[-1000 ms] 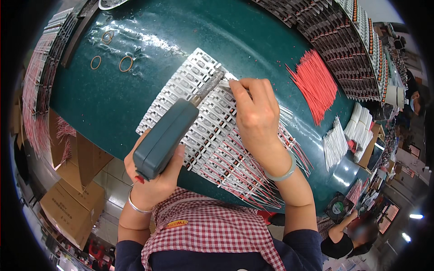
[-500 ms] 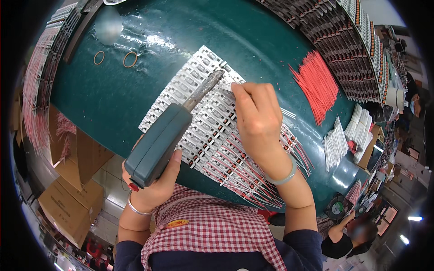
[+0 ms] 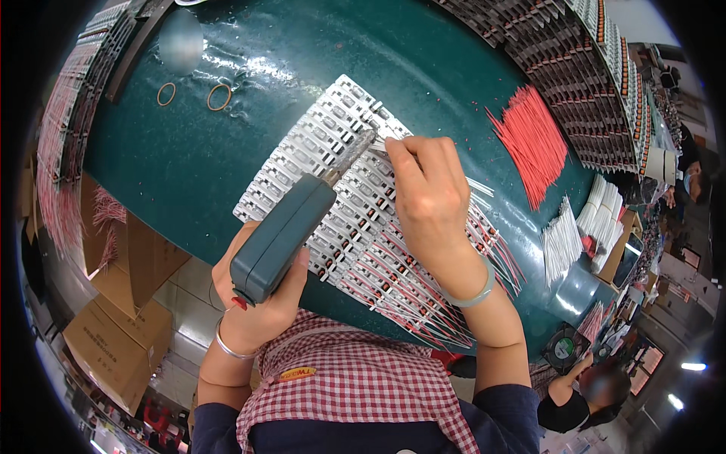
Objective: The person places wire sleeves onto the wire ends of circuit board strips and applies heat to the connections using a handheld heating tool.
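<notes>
My left hand [image 3: 263, 321] is wrapped round the handle of a dark green soldering gun [image 3: 281, 238]. The gun's long metal barrel slants up to the right over a panel of white plastic modules [image 3: 291, 159], laid out in rows. Its tip sits close to the fingertips of my right hand [image 3: 431, 189]. That hand is closed in a pinch on thin white wires [image 3: 380, 144], their ends at the panel's upper right part; how many wires is hard to make out. Red and white wires [image 3: 393, 284] stick out from the panel's lower rows toward me.
A pile of red wires [image 3: 529, 144] lies at the right, with white wires [image 3: 561, 242] nearer. Stacked panels [image 3: 582, 83] stand at the far right, more wired panels [image 3: 68, 151] at the left. Two rubber bands [image 3: 219, 97] lie on the green table [image 3: 174, 204]. Cardboard boxes [image 3: 113, 348] stand below left.
My left hand has moved the soldering gun a little to the right, its tip now slightly lower and nearer my right fingertips. The right hand has stayed almost in place, still pinching.
</notes>
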Action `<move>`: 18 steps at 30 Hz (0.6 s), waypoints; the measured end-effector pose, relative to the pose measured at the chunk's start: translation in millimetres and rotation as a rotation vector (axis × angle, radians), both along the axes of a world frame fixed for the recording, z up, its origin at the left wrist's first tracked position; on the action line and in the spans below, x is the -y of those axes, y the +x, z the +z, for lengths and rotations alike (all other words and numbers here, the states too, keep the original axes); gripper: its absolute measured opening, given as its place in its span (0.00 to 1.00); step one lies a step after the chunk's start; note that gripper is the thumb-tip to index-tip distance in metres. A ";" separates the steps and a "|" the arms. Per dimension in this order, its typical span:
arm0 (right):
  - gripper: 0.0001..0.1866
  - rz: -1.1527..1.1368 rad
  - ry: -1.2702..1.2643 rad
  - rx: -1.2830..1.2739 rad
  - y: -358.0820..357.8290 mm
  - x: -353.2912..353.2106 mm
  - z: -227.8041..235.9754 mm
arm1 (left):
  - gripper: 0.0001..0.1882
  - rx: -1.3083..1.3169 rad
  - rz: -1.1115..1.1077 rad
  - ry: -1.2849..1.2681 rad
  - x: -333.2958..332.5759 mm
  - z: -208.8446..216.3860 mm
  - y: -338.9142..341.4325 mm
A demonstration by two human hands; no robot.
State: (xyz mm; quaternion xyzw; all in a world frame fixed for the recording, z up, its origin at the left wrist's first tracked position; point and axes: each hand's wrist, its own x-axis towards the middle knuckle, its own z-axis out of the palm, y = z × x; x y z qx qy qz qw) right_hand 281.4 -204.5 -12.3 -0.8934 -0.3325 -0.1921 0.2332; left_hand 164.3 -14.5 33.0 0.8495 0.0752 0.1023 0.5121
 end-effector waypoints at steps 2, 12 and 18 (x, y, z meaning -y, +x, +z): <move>0.18 -0.002 -0.008 0.000 -0.2 -0.5 0.6 | 0.10 0.009 -0.008 0.023 -1.2 -0.8 -0.3; 0.17 -0.011 -0.019 0.009 -0.7 -0.1 -0.5 | 0.08 -0.021 0.031 -0.017 -0.5 0.3 -2.5; 0.17 -0.015 -0.036 0.017 -1.3 -0.3 -0.5 | 0.09 -0.021 -0.004 -0.014 -0.8 -0.9 0.0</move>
